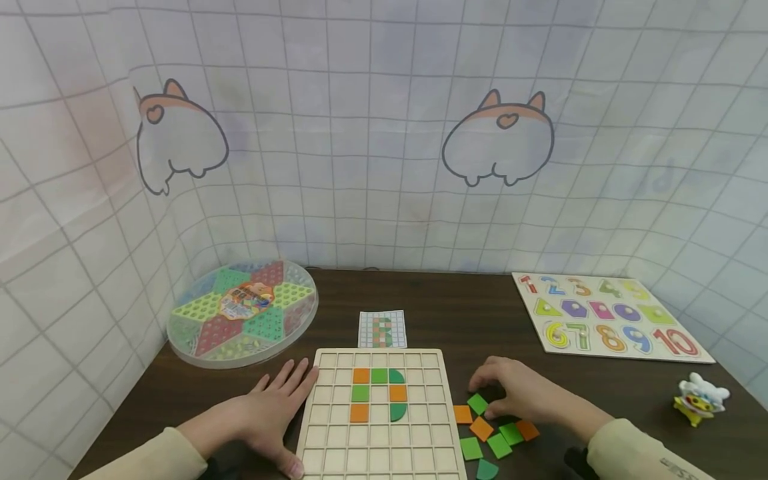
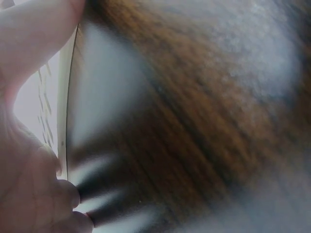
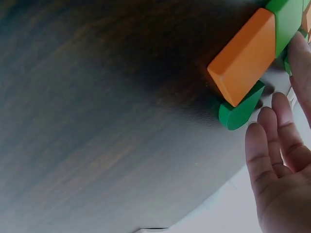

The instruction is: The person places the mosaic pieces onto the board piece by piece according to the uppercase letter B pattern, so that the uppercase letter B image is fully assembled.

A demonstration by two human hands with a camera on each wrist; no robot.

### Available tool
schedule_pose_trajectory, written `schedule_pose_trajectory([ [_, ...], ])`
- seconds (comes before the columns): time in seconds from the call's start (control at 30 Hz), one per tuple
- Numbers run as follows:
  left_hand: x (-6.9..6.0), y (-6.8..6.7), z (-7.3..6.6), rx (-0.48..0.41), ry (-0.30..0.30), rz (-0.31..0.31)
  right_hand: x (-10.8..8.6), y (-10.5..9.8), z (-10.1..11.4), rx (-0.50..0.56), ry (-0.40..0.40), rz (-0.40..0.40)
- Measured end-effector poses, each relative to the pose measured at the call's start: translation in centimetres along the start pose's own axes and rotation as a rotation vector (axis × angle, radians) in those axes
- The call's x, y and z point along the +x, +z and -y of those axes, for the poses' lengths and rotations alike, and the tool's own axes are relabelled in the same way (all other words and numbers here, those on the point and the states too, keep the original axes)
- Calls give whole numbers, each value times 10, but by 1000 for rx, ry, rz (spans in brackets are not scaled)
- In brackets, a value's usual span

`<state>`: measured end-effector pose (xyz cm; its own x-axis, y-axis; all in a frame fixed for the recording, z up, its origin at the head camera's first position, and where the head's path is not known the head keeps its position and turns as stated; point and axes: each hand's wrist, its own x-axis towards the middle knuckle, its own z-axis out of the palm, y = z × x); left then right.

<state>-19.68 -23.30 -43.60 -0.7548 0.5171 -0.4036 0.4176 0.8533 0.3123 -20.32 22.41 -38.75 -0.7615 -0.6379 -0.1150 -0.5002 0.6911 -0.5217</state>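
Observation:
A wooden grid board (image 1: 372, 437) lies in front of me, with several orange, light green and dark green tiles set in its upper cells. My left hand (image 1: 270, 407) is spread flat along the board's left edge, its thumb touching the lower corner. To the right of the board, my right hand (image 1: 522, 390) hovers over loose tiles, thumb and fingers apart around a green tile (image 1: 478, 404). In the right wrist view its fingers are loosely extended beside an orange tile (image 3: 245, 58) and a rounded dark green tile (image 3: 241, 108); no held tile shows.
A small pattern card (image 1: 382, 329) lies behind the board. At the back left is a round Chinese checkers board (image 1: 246, 313). A number puzzle (image 1: 612, 320) lies at the back right, and a small toy figure (image 1: 701, 399) stands near the right edge.

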Motion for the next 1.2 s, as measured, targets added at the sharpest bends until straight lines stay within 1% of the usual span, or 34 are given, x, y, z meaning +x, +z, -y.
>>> schedule_pose_trajectory([
  [0.1,2,1,2,1,-10,0,0,0,1,-17,16,-2],
  [0.33,8,6,12,-1,-6,-6,1,1,1,-36,66,-5],
  [0.47,7,5,10,-8,-13,-4,4,2,7,-2,83,-36],
  [0.63,5,6,9,-12,-12,-6,10,4,25,99,70,-97],
  [0.77,3,5,7,-6,-11,-9,20,11,44,164,68,-104],
  [0.83,2,4,6,0,-8,-11,26,16,54,185,81,-106],
  [1.0,3,5,5,4,1,-15,40,25,75,192,72,-115],
  [1.13,2,4,3,5,-3,-21,49,31,87,192,45,-102],
  [1.2,1,1,0,4,-4,-18,53,33,92,192,24,-93],
])
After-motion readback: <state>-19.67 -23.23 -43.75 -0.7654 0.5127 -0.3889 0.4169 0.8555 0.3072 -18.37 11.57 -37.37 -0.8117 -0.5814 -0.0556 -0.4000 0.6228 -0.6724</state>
